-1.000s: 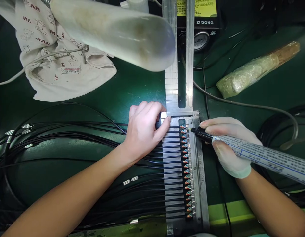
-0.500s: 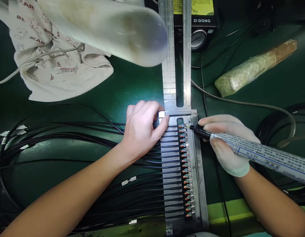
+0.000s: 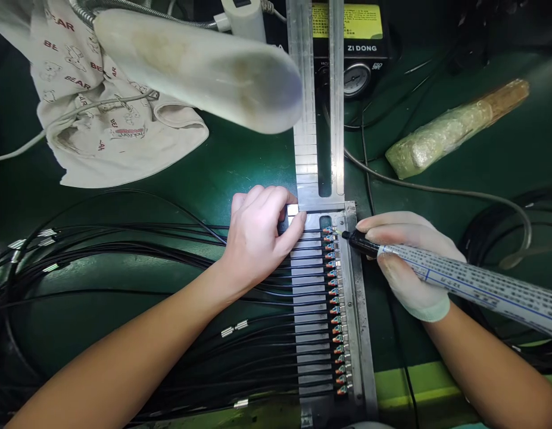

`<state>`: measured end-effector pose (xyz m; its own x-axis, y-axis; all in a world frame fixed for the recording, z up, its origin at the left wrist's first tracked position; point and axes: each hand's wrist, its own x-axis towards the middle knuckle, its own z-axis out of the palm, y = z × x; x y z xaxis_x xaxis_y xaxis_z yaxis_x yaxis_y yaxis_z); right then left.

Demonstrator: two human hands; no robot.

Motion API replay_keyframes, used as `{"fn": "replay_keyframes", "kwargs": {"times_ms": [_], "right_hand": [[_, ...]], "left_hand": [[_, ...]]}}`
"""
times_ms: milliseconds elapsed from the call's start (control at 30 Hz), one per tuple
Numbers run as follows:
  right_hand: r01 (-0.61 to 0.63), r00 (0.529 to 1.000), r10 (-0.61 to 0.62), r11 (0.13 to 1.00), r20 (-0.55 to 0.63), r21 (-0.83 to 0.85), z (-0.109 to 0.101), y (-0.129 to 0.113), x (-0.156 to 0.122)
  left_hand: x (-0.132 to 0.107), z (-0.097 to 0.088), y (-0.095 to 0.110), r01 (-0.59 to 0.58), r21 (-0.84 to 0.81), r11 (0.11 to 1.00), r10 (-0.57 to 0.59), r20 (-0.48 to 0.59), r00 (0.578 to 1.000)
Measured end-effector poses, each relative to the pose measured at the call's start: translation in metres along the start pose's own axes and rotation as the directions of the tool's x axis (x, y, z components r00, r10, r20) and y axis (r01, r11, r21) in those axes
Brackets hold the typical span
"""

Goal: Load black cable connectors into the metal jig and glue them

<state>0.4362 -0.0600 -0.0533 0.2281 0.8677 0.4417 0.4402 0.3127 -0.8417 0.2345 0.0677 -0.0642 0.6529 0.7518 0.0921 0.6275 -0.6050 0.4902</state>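
Observation:
A long metal clamping fixture (image 3: 362, 333) holds a row of black cables (image 3: 168, 249). Their stripped, coloured wire ends meet small metal connectors (image 3: 340, 317) along its right side. At the fixture's upper left corner, my bare left hand (image 3: 258, 235) is closed, its thumb and fingers pinching the metal end. In a whitish glove, my right hand (image 3: 409, 229) grips a thick pen (image 3: 476, 286) with a black front and a printed white barrel. The pen's fine tip points left at the topmost wire ends; whether it touches them I cannot tell.
A white lamp head (image 3: 204, 74) hangs over the upper left, above a printed cloth (image 3: 137, 155). Metal rails (image 3: 306, 143) extend behind the fixture. A black gauge box (image 3: 369, 50) stands at the back, and a plastic-wrapped bundle (image 3: 454, 134) lies right. Coiled cables (image 3: 485, 226) lie beyond my right hand.
The view has shifted slightly, bringing more of the lamp and a white fitting behind it into sight. Both hands keep their grips, and the pen tip stays by the topmost wire ends.

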Motion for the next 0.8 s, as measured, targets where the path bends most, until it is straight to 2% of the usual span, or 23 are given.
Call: {"fn": "replay_keyframes", "kwargs": {"times_ms": [600, 733, 800], "right_hand": [[0.003, 1.0, -0.003, 1.0, -0.013, -0.026, 0.0005, -0.0007, -0.0023], [0.087, 0.994, -0.087, 0.996, -0.061, -0.007, -0.0033, 0.0006, -0.0052], [0.109, 0.993, -0.109, 0.994, -0.041, -0.004, -0.006, -0.001, -0.0059]], "left_hand": [[0.0, 0.0002, -0.0013, -0.011, -0.01, 1.0, 0.011, -0.011, 1.0], [0.0006, 0.0002, -0.0006, 0.001, -0.011, 1.0, -0.001, -0.002, 1.0], [0.0006, 0.0002, 0.0, 0.009, -0.012, 1.0, -0.009, 0.001, 1.0]]}}
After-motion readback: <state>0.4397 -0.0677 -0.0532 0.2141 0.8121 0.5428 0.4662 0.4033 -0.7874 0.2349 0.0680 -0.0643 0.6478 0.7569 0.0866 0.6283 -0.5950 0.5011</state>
